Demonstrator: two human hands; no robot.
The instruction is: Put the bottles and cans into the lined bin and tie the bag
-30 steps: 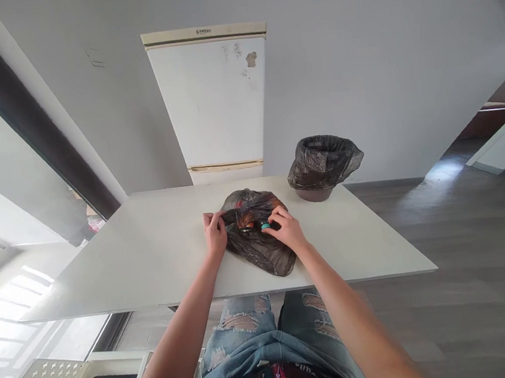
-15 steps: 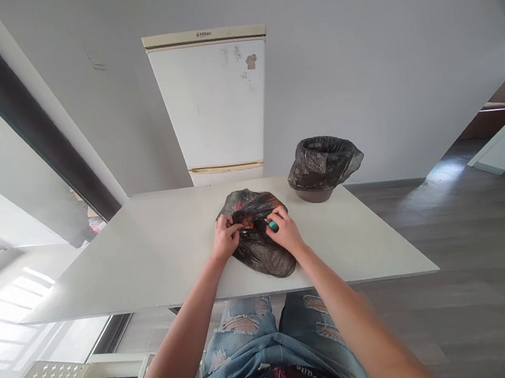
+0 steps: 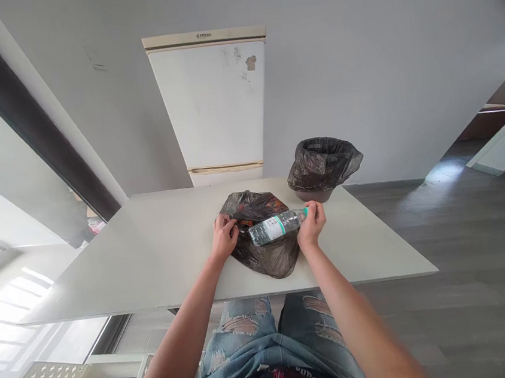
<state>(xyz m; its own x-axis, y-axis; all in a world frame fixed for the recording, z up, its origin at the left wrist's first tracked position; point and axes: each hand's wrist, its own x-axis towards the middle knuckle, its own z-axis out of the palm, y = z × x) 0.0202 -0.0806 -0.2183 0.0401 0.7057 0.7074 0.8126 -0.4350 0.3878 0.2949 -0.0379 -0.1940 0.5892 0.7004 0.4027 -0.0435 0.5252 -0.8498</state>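
Head view: right grip [image 3: 312, 226] holds bottle [image 3: 275, 227]; left grip [image 3: 224, 236] pinches bag [image 3: 269, 260].

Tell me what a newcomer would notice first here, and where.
Probably the clear, green-capped bottle, held at its cap end by the right hand over the crumpled dark bag on the white table. After that, likely the tall white fridge standing beyond the table, and the bag-lined bin near the table's far right corner.

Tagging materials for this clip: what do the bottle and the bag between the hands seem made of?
The bottle looks like clear, glossy plastic, judging by its see-through body and highlights. The bag seems thin, slightly shiny plastic film: it is creased and translucent.
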